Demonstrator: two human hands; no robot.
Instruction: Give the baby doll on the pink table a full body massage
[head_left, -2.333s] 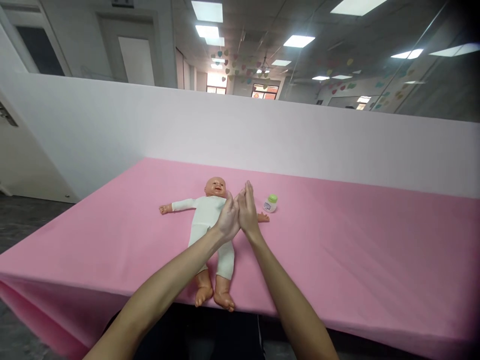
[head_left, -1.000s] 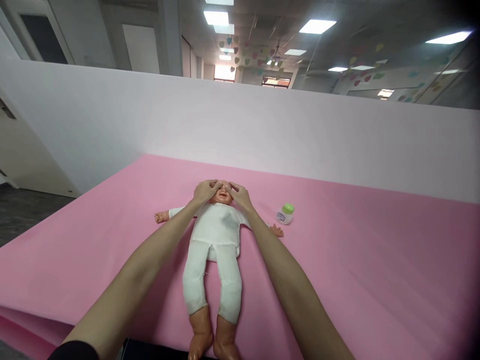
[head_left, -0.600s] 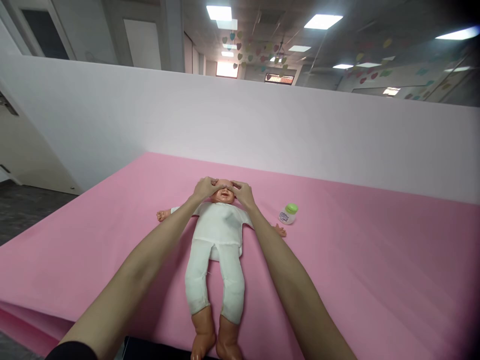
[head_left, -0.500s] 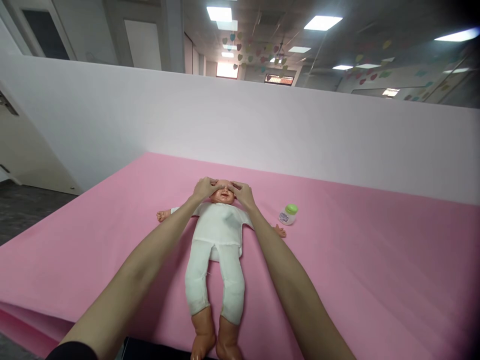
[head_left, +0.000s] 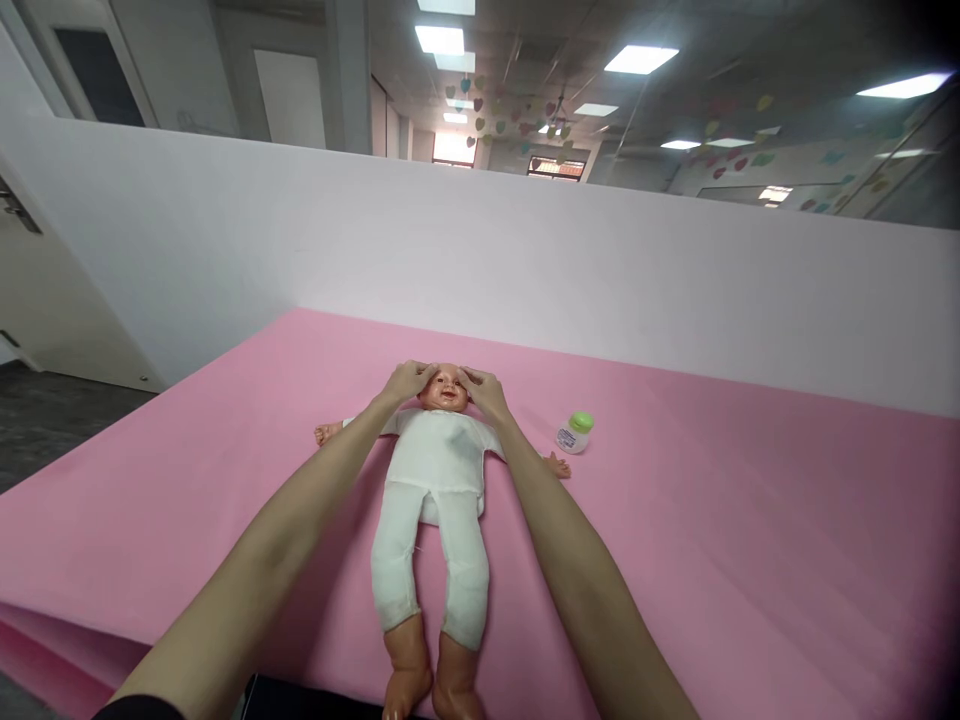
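Note:
A baby doll (head_left: 439, 450) in a white top and trousers lies on its back on the pink cloth. Its face shows between my two hands. At the left side of the doll's head, my left hand (head_left: 411, 380) has its fingers curled round, with the thumb at the temple. My right hand (head_left: 484, 391) clasps the opposite side in the same way, thumb beside the eye. The fingertips of both hands are partly hidden by the head. A small jar with a green lid (head_left: 576, 433) stands right of the doll, near its outstretched hand.
The pink-covered table (head_left: 712, 520) reaches a white partition (head_left: 525, 260) behind the doll. A dark object (head_left: 300, 698) lies at the front edge below the doll's feet. To the left is a door (head_left: 60, 300).
Both thumbs have slid outward from over the doll's eyes toward its temples, so the eyes and brow now show. The view has shifted slightly.

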